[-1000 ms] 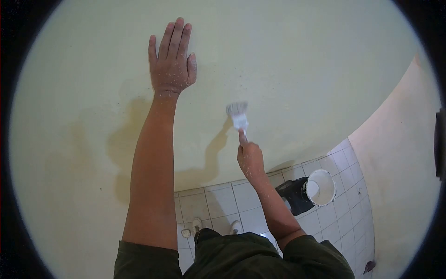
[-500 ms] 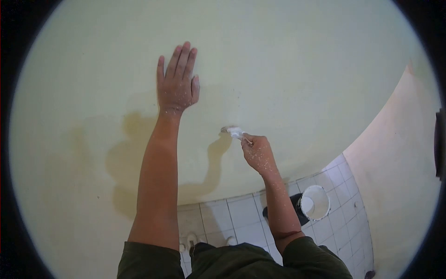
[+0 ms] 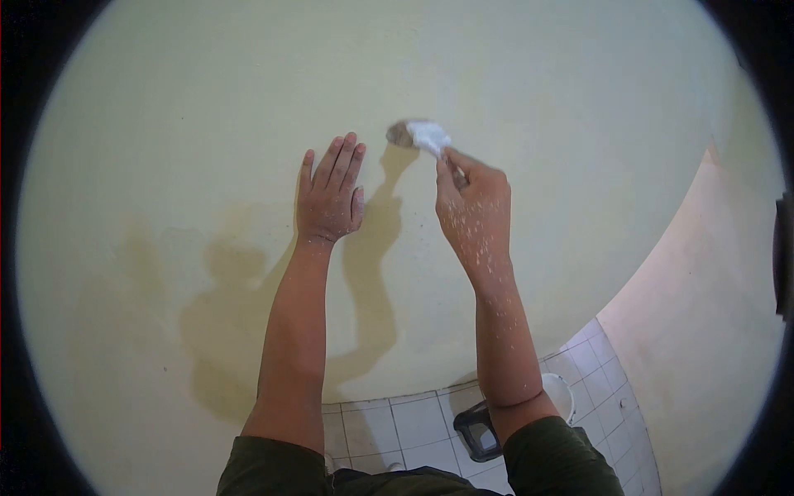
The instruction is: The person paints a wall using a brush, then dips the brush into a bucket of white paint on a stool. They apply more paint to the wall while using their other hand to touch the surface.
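My left hand [image 3: 329,198] lies flat against the pale yellow-green wall [image 3: 513,83], its fingers pointing up and the thumb close alongside. To the right of it, my right hand [image 3: 478,207] is closed around the handle of a paintbrush [image 3: 428,135]. White paint covers the brush's middle, and its brownish bristle end points left, at or close to the wall; contact is not clear. Specks of white spatter both hands, more thickly the right one.
Below the wall is a white tiled floor [image 3: 368,430]. A white bucket [image 3: 562,398] stands there, partly behind my right forearm, beside a black stool-like object [image 3: 478,434]. At the right, a pinkish wall [image 3: 686,314] meets the painted one.
My right hand has swept the paintbrush upward, from below my left hand's level to above its fingertips. The view has tilted up; my left hand seems to keep its place on the wall.
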The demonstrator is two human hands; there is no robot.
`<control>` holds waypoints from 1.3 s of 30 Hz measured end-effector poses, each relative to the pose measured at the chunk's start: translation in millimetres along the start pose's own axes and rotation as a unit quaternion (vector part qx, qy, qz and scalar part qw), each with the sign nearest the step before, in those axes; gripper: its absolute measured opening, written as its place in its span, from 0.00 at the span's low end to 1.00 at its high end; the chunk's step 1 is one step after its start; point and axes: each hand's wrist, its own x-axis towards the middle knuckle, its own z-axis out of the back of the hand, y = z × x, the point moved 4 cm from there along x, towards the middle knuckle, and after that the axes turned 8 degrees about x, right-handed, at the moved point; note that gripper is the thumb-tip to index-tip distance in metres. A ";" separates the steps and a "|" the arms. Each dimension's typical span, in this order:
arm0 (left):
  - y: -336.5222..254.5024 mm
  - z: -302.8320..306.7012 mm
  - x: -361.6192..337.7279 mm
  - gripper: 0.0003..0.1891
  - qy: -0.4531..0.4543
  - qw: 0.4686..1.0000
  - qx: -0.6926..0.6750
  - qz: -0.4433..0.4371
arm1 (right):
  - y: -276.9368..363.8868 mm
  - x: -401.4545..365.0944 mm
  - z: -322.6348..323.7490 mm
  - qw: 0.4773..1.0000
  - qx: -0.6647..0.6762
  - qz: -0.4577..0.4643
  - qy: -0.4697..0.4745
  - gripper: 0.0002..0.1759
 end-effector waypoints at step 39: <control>2.8 -8.9 -7.9 0.38 -0.013 1.000 0.002 0.006 | -181.3 -216.2 -69.6 0.910 -0.284 -0.156 0.259 0.26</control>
